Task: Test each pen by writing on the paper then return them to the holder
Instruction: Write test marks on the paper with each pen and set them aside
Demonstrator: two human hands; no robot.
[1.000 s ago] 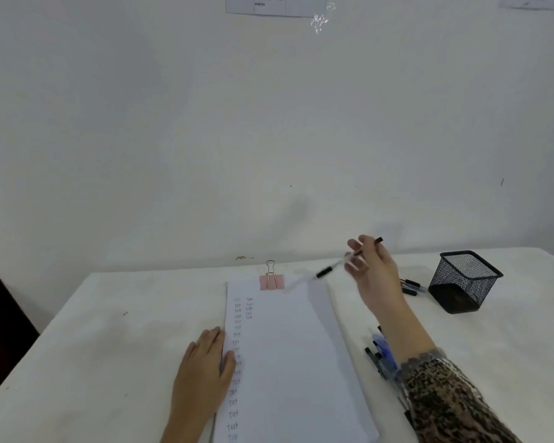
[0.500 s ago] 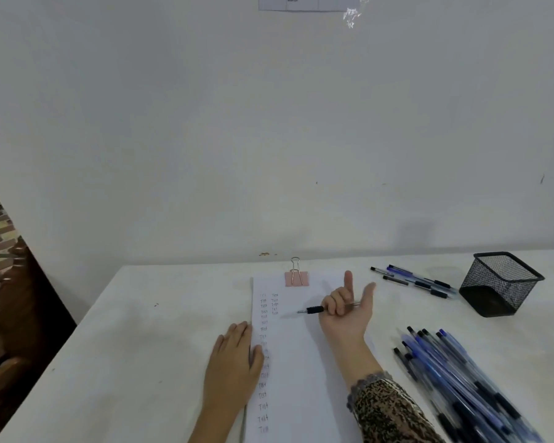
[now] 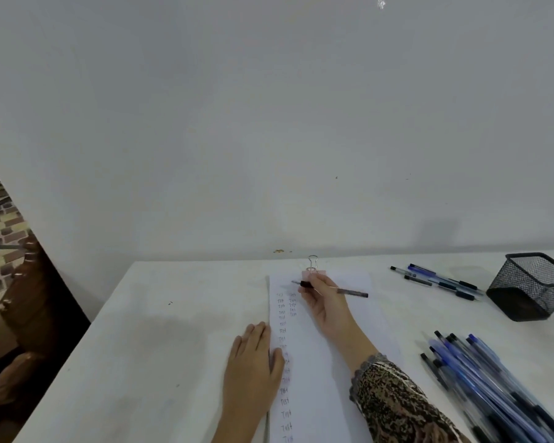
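A white sheet of paper [image 3: 330, 372] lies on the table, held at its top by a pink binder clip [image 3: 313, 272]. Two columns of small written words run down its left side. My right hand [image 3: 325, 302] grips a black pen [image 3: 349, 291], its tip down near the top of the paper, just above the second column. My left hand [image 3: 253, 369] rests flat on the paper's left edge. A black mesh holder [image 3: 530, 287] stands at the right with no pens visible in it.
A big pile of blue and black pens [image 3: 490, 385] lies at the right front. A few more pens [image 3: 438, 280] lie beside the holder near the wall. The white table [image 3: 160, 334] ends at a left edge; a dark wooden piece [image 3: 29, 298] stands beyond it.
My right hand brought the pen from mid-air near the holder down to the paper, turned it into a writing grip and moved toward the clip. The camera view shifted left. My left hand stayed put.
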